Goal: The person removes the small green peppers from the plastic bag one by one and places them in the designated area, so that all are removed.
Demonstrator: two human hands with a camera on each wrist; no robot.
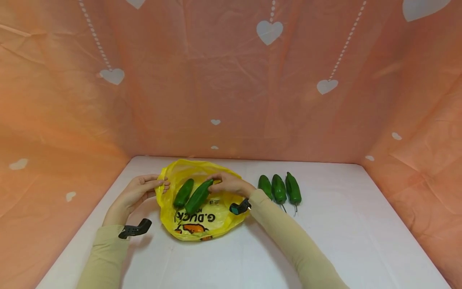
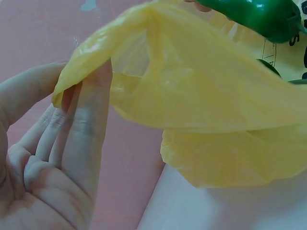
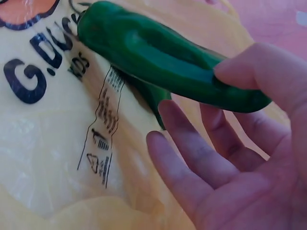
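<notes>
In the head view, the left hand (image 1: 138, 190) pinches the left rim of the yellow bag (image 1: 225, 222) on the table (image 1: 231, 265), and the right hand (image 1: 227, 184) holds one pepper (image 1: 198, 197) by its far end, within the bag's mouth. The held pepper's stem end points to near left, so its long axis goes aslant, from near left to far right. A second pepper (image 1: 183, 193) lies in the bag, just to its left; three peppers (image 1: 279, 189) lie side by side at right (the leftmost is partly behind the sleeve (image 1: 288, 237)). I would judge the bagging not yet half done: one in, one nearly in, three left. In the left wrist view, thumb and fingers close upon the bag's edge. In the right wrist view, the thumb presses near the held pepper's tip with fingers beneath, while the lowest finger stands free.
</notes>
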